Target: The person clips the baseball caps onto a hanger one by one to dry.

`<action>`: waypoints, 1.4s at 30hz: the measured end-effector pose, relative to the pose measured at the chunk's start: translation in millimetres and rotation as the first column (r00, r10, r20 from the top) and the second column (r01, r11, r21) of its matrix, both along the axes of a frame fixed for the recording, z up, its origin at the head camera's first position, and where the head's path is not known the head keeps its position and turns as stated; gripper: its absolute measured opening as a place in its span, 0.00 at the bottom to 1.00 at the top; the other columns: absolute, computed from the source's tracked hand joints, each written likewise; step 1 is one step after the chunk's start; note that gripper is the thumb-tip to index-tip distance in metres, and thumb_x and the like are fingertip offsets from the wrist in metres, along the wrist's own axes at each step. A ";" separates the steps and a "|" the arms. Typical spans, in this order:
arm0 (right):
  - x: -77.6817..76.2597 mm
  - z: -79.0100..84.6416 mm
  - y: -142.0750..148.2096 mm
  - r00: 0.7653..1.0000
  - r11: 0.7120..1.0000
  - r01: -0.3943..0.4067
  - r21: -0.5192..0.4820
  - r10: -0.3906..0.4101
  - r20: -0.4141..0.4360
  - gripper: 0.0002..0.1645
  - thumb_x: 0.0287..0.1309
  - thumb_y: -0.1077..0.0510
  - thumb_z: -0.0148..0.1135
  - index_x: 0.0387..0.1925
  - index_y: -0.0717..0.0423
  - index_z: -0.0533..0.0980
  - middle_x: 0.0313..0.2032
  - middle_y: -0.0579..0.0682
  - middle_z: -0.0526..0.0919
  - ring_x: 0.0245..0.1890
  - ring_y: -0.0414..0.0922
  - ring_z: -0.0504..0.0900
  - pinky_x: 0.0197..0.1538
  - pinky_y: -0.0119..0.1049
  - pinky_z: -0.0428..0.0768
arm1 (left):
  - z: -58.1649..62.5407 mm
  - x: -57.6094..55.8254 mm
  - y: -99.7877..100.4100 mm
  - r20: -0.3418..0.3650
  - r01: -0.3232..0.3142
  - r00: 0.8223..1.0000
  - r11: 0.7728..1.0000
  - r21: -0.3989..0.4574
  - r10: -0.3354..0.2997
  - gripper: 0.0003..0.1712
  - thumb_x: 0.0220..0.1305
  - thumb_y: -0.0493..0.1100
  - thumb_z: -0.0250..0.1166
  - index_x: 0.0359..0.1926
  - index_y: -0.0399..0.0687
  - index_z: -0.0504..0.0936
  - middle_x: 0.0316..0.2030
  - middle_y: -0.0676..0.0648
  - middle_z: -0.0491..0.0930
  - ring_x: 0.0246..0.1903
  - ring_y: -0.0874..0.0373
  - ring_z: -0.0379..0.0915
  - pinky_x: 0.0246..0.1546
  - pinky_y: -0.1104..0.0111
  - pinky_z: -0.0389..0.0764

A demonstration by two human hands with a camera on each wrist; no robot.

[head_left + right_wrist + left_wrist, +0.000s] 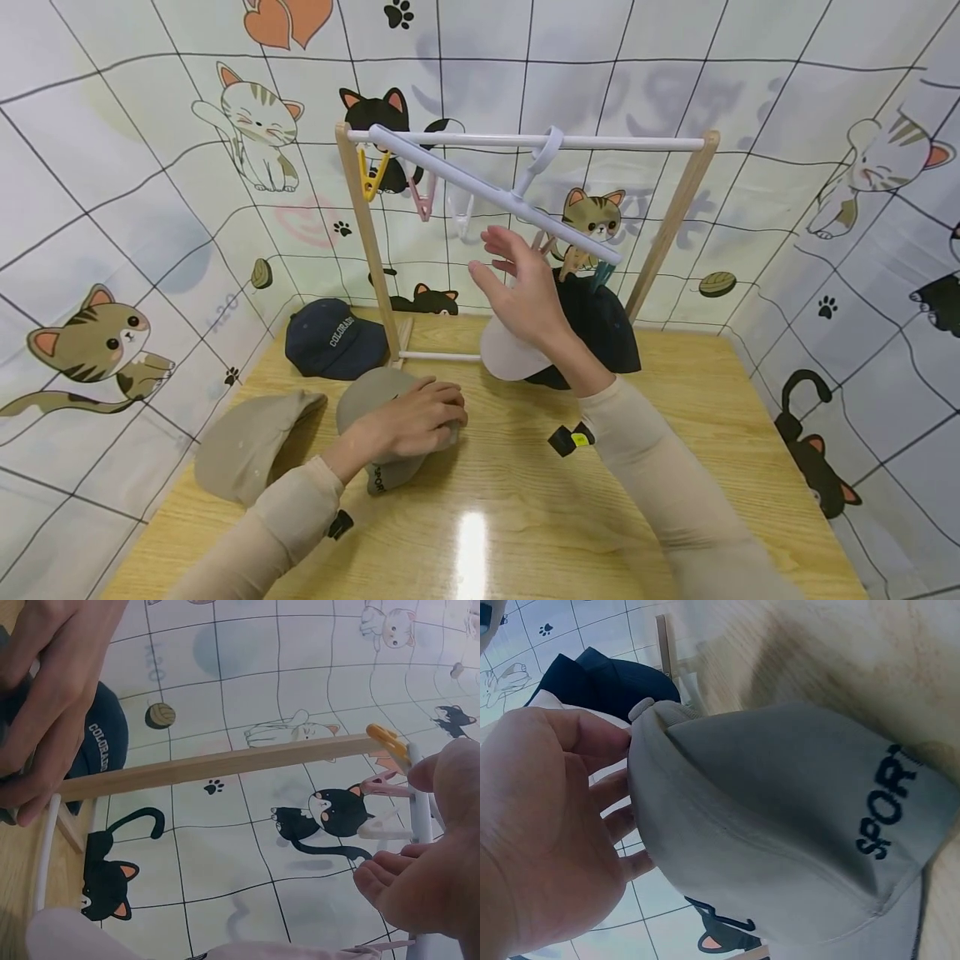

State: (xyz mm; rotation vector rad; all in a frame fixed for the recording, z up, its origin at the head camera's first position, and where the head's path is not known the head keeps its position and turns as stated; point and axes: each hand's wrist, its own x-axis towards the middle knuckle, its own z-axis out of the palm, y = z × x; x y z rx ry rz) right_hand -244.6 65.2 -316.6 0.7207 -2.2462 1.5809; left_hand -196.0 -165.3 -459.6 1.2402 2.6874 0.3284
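My left hand (pixel 423 417) grips a grey-beige baseball cap (pixel 727 810), its thumb and fingertips at the cap's edge; dark "SPORT" lettering shows on it. My right hand (pixel 525 292) is raised under the pale lavender clip hanger (pixel 480 190), fingers loosely bent and holding nothing. That hanger hooks over the rack's white rod (pixel 630 143) and slants down to the right. From its low end hang a black cap (pixel 607 325) and a pale pinkish-white cap (pixel 506 350), partly hidden by my right hand; a teal clip (pixel 602 275) sits at the black cap's top.
A yellow clip (pixel 371 177), a pink clip (pixel 423 196) and a whitish clip (pixel 461 212) dangle from the hanger's high end. Left of the wooden rack (pixel 365 225) lies a navy "COLORADO" cap (pixel 330 337); nearer is a khaki cap (pixel 251 442). All stand on a wooden table (pixel 525 517).
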 end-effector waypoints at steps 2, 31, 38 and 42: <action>-3.4 2.2 -3.7 1.000 1.000 -0.003 -0.001 0.003 0.014 0.38 0.81 0.51 0.65 0.83 0.58 0.68 0.79 0.56 0.79 0.79 0.51 0.79 0.80 0.47 0.80 | 1.4 -1.5 1.6 -0.014 0.007 1.000 1.000 -0.005 -0.007 0.21 0.78 0.40 0.52 0.57 0.50 0.90 0.61 0.46 0.84 0.73 0.44 0.76 0.84 0.37 0.65; -34.6 18.9 -34.9 0.975 0.939 -0.101 -0.329 0.160 0.156 0.41 0.75 0.61 0.72 0.83 0.61 0.69 0.78 0.61 0.79 0.80 0.53 0.79 0.80 0.39 0.79 | 27.0 -15.8 -4.8 0.050 -0.031 0.998 0.997 0.073 0.027 0.14 0.72 0.32 0.59 0.48 0.54 0.83 0.48 0.52 0.83 0.57 0.49 0.79 0.72 0.44 0.75; -33.9 20.2 -36.7 0.980 0.936 -0.081 -0.342 0.138 0.145 0.35 0.75 0.60 0.72 0.78 0.61 0.73 0.72 0.60 0.84 0.73 0.56 0.85 0.74 0.40 0.85 | 38.7 -20.9 -10.2 0.019 0.011 1.000 0.983 0.183 -0.015 0.08 0.77 0.32 0.63 0.48 0.49 0.84 0.41 0.51 0.82 0.42 0.59 0.74 0.58 0.55 0.81; -33.1 21.5 -36.9 0.984 0.948 -0.033 -0.315 0.087 0.159 0.33 0.75 0.56 0.74 0.75 0.59 0.77 0.69 0.59 0.86 0.68 0.53 0.88 0.70 0.42 0.88 | 42.9 -24.2 -16.0 0.040 0.001 0.999 0.970 0.243 -0.011 0.03 0.82 0.36 0.66 0.50 0.48 0.84 0.40 0.52 0.82 0.40 0.63 0.71 0.52 0.60 0.80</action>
